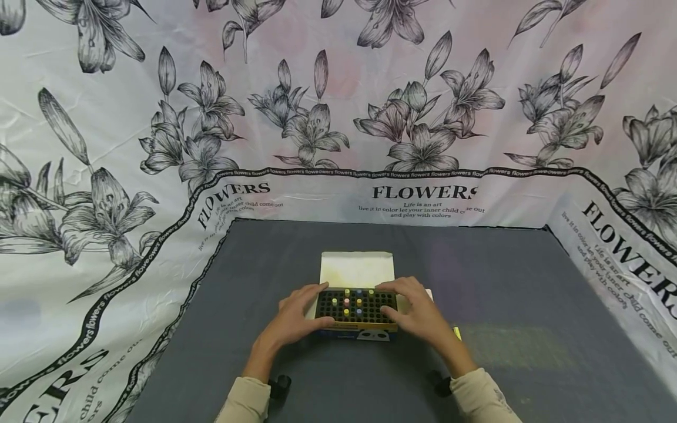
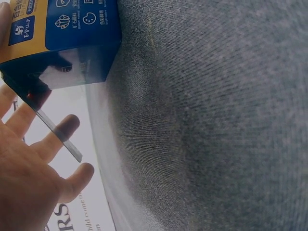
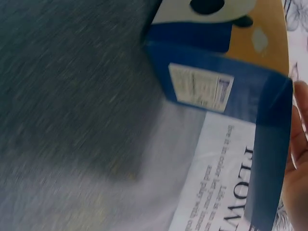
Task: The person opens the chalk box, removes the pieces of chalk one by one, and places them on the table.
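A blue-and-yellow box (image 1: 353, 335) of chalk stands on the grey surface with its lid raised, white inside (image 1: 357, 269). Its black holed insert (image 1: 370, 317) holds several short coloured chalk sticks (image 1: 346, 302). My left hand (image 1: 294, 314) holds the left end, thumb at the front edge and a finger at the back. At the right end my right hand (image 1: 416, 311) holds it, the thumb over the insert. In the left wrist view, fingers spread behind a side flap (image 2: 57, 130). In the right wrist view, another flap (image 3: 270, 168) partly covers the fingers.
A small yellow stick (image 1: 457, 333) lies right of the box, by the right forearm. Dark grey cloth (image 1: 508, 282) covers the work surface. Flower-printed sheeting (image 1: 423, 200) rises behind it and along both sides.
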The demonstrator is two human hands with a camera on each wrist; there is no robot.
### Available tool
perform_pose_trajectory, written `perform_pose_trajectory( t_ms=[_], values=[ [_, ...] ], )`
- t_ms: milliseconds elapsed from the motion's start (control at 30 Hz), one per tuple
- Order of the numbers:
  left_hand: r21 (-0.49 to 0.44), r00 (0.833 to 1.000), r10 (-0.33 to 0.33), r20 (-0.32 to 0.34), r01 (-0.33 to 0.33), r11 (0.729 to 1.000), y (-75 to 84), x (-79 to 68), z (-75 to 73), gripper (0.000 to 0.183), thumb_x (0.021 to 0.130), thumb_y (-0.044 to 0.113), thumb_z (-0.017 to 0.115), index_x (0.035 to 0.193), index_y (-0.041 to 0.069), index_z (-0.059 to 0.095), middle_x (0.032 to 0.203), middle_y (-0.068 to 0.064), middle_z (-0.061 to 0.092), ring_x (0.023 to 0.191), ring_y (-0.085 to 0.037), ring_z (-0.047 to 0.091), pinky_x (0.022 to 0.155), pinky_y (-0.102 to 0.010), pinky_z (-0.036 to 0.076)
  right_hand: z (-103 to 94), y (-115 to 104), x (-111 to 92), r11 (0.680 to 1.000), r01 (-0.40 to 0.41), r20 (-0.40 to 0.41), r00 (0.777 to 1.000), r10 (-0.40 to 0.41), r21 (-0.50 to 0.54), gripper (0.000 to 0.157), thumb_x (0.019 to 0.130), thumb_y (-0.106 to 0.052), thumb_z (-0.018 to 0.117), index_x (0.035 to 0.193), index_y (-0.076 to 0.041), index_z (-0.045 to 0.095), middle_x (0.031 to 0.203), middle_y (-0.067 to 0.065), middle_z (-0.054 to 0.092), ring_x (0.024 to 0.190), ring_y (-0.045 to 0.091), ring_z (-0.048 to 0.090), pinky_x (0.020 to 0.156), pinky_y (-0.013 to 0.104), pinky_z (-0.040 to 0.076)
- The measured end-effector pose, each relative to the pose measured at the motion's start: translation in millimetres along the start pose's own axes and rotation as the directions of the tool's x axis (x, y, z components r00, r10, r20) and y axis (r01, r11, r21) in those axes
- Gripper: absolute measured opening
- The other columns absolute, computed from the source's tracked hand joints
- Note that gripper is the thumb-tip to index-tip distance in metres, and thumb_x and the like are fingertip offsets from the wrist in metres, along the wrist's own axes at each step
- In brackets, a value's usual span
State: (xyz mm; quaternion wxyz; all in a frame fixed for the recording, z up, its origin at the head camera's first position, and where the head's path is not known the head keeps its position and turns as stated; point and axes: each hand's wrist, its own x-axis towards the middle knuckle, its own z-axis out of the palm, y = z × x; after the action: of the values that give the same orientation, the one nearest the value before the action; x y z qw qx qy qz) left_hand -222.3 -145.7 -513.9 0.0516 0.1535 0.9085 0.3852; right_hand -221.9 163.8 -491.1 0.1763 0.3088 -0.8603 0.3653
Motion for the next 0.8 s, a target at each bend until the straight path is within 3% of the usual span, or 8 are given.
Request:
perform_pose_trajectory(
  t_ms=[100,267,533,800],
  values=[
    [0.004,1.000,-0.003,0.000,0.003,1.000,0.1,0.3,0.4,0.081,0.086,0.053,0.078,0.156,0.034,0.042,0.162,-0.005,0.040,0.151,-0.035,0.033,0.116,-0.070,0.017,6.4,-2.1,4.9,1.000,0.010,0.067,0.998,-0.011,0.017,0.040,0.082,-0.009,0.085,0.120,-0.011,0.073,0.111,0.004,0.073,0.098,0.024,0.059,0.082,0.042,0.048],
    [0.009,1.000,0.001,-0.003,-0.001,1.000,0.6,0.2,0.7,0.081,0.086,0.053,0.078,0.157,0.034,0.042,0.162,-0.006,0.041,0.151,-0.035,0.034,0.116,-0.071,0.018,16.4,-2.7,9.8,1.000,0.004,0.134,0.991,-0.006,0.015,0.037,0.083,-0.009,0.084,0.117,-0.016,0.074,0.101,0.000,0.070,0.092,0.017,0.054,0.082,0.039,0.041],
    [0.011,1.000,0.006,-0.003,-0.006,1.000,0.2,-0.5,1.5,0.081,0.087,0.055,0.076,0.157,0.035,0.041,0.162,-0.005,0.041,0.151,-0.035,0.034,0.116,-0.070,0.018,26.6,-3.2,14.4,1.000,0.002,0.200,0.980,0.003,-0.025,0.029,0.083,-0.014,0.085,0.110,-0.020,0.076,0.087,-0.008,0.068,0.081,0.007,0.043,0.079,0.035,0.026],
    [0.014,1.000,0.013,-0.013,-0.013,1.000,-0.4,0.4,2.1,0.081,0.087,0.056,0.076,0.156,0.036,0.041,0.161,-0.005,0.041,0.150,-0.035,0.034,0.115,-0.070,0.019,30.3,-5.2,20.1,0.999,-0.025,0.233,0.972,0.033,-0.037,0.021,0.084,-0.016,0.085,0.103,-0.021,0.079,0.076,-0.014,0.065,0.073,0.003,0.036,0.075,0.035,0.023]
  ],
)
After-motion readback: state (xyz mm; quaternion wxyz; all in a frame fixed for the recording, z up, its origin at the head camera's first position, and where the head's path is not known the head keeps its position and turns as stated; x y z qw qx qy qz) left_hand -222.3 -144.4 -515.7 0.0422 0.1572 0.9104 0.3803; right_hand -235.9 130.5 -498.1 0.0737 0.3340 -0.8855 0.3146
